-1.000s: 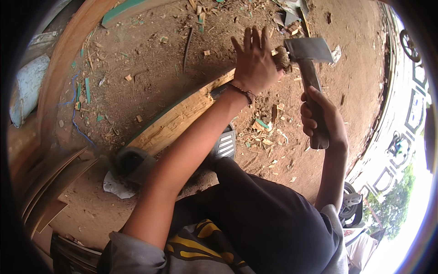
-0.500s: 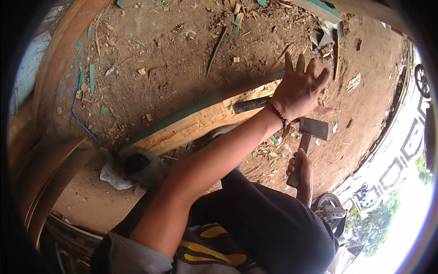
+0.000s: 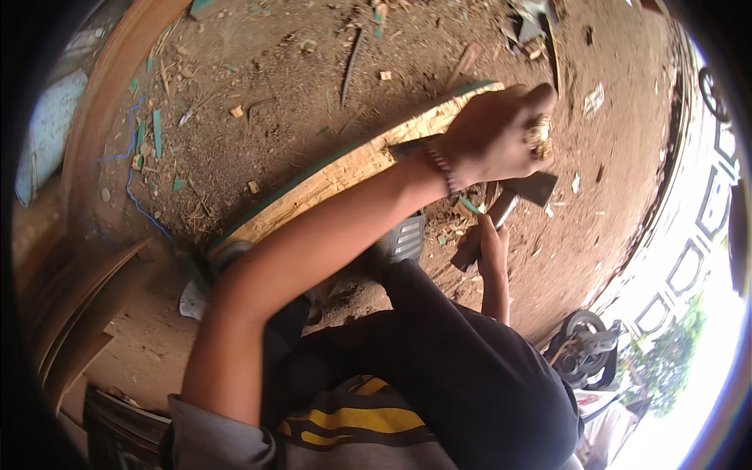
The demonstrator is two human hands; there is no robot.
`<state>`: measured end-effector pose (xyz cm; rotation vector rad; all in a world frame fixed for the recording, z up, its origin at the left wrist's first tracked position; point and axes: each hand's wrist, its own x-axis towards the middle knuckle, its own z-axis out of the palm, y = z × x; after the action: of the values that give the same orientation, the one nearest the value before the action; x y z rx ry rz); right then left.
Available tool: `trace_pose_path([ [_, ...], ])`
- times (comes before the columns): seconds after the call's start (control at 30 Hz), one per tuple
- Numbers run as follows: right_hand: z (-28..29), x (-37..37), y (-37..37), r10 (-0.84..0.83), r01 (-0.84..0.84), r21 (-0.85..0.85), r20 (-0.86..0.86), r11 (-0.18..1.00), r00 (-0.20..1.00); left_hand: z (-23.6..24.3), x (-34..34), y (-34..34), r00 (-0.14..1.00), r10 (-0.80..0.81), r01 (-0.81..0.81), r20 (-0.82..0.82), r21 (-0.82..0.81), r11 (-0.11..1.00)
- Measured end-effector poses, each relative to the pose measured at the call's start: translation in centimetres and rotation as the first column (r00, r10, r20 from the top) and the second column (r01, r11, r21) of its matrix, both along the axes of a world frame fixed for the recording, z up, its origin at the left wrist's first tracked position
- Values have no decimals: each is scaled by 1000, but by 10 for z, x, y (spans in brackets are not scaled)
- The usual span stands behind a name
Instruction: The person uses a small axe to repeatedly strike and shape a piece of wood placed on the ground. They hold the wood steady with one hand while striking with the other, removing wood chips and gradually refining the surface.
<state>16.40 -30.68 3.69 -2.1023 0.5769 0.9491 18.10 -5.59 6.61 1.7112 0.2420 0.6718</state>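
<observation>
My left hand [image 3: 489, 137] is closed over the right end of a long green-edged plank [image 3: 321, 192] with a chopped, pale face, its fingers curled round a small rough yellowish thing [image 3: 540, 137] too blurred to make out. A dark bar [image 3: 403, 149] lies against the plank, partly behind that hand. Just below it, my right hand [image 3: 492, 244] grips the handle of a hatchet [image 3: 529, 186], whose steel head is close beneath my left hand. A striped grey shoe [image 3: 406, 239] is under the plank, beside my bent dark-clothed leg.
Wood chips and green slivers litter the dirt ground [image 3: 603, 157]. Curved wooden boards [image 3: 82, 321] and a pale blue object [image 3: 47, 141] stand at left, near a blue string [image 3: 133, 188]. Metal scraps [image 3: 529, 31] lie at top. A wheeled vehicle [image 3: 583, 345] is at lower right.
My left hand, spread open half a second ago, has closed and dropped slightly left. My right hand and the hatchet have moved up and left from there, the head now partly under my left hand.
</observation>
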Motion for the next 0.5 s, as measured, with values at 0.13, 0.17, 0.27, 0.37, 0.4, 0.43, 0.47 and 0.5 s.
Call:
trace_pose_path([
  [0.13,-7,-9,9,-13,2,119,92,993,996,27,-103,17,981,-135,139,141,-18,990],
  [0.17,-8,-9,8,-40,27,138,92,990,995,33,-134,25,990,-126,127,65,-17,992],
  [0.27,-13,-16,3,-156,152,253,-6,955,988,48,-191,38,964,-250,265,92,-209,941],
  [0.37,-17,-15,2,-277,280,386,-67,879,959,70,-208,50,987,-114,148,117,-347,926],
  [0.4,-16,-13,4,-267,283,393,-95,875,959,81,-210,60,1000,-2,12,25,-436,900],
  [0.43,-12,-8,7,-273,290,397,-100,871,957,93,-212,69,998,40,-54,-39,-484,874],
  [0.47,-5,-2,9,-256,287,421,-130,860,958,102,-214,76,996,79,-86,-34,-500,862],
  [0.5,4,4,14,-167,173,287,-46,942,985,108,-215,78,967,129,-218,-218,-456,863],
])
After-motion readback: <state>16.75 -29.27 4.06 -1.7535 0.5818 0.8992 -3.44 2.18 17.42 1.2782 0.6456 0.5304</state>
